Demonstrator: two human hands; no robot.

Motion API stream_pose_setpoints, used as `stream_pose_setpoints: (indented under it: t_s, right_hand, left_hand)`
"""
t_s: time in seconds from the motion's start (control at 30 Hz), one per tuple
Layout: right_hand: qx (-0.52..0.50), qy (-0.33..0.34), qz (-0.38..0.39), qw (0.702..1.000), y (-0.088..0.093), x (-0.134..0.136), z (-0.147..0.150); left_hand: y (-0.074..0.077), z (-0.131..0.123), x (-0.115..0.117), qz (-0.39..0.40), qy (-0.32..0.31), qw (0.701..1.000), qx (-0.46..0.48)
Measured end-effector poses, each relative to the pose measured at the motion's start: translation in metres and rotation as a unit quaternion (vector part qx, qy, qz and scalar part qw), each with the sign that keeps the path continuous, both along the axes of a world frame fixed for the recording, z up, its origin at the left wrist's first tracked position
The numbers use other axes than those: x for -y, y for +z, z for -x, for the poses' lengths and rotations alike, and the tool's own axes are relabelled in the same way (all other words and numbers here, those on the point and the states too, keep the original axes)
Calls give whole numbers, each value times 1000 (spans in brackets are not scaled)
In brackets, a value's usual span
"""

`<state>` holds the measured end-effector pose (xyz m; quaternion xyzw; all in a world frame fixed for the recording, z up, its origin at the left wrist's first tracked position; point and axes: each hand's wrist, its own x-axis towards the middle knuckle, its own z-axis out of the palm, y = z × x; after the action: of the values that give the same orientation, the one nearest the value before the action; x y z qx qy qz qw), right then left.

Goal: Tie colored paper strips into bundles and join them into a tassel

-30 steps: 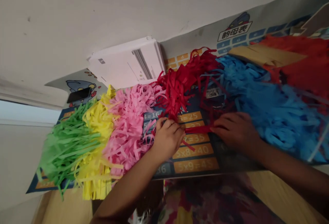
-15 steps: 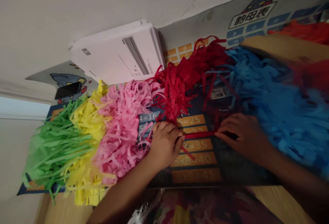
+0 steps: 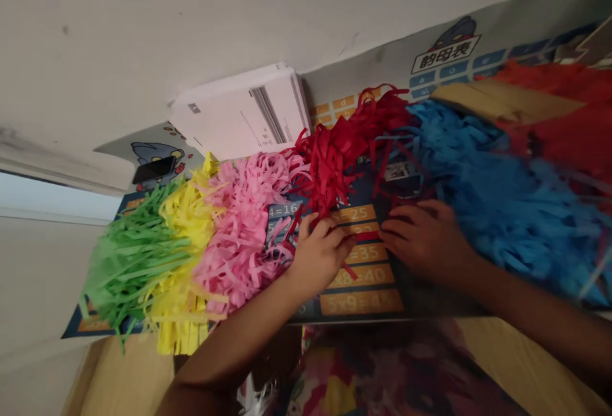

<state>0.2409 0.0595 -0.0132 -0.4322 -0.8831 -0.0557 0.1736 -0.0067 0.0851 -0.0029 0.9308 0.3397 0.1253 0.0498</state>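
Note:
A short red paper strip [image 3: 367, 236] stretches between my hands, low over the mat printed with sums. My left hand [image 3: 321, 255] is closed, its thumb and fingers pinching the strip's left end; a loose red tail hangs below. At the strip's right end is my right hand [image 3: 425, 237], its fingers bent together on it and the fingertips partly hidden. Just beyond both hands lies a heap of fringed red paper [image 3: 329, 161]. Pink fringed paper [image 3: 243, 218] is left of my left hand, and blue fringed paper [image 3: 497, 186] lies beyond my right wrist.
Yellow fringe [image 3: 189, 212] and green fringe [image 3: 134, 257] cover the mat's left end. A white box [image 3: 243, 113] leans against the wall, near a dark phone-like object [image 3: 153, 170]. Brown cardboard [image 3: 507, 102] and orange-red paper [image 3: 564, 123] sit at far right. The table's front edge is close.
The visible stretch of strip between my hands is shorter, as my right hand has come nearer my left. My right fingers have closed over more of it. The view has shifted slightly.

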Motion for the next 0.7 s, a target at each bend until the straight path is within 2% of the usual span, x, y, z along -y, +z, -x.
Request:
stream_pose_setpoints:
  t_s: [0.17,0.27,0.37,0.5,0.6,0.7]
  right_hand:
    - [100,75,4,992,17,-9,15]
    - [127,85,6,988,24,-15,20]
    - [113,59,18,992,28,-18,24]
    - [87,18,1,996,23,-14,31]
    - [89,36,-42,994,12,-8,32]
    - [62,47,-65,995,-1,-4,21]
  left_hand:
    - [7,-13,2,-26,-11,999,-42]
    - [6,-18,-3,-33,-12,998,-49]
    - [3,-19,-8,-46,-6,998,-35]
    - [1,-19,-8,-76,4,997,-27]
    - [-1,-17,-4,-118,1,993,-27]
    - [-5,-12,1,-139,-5,990,-30]
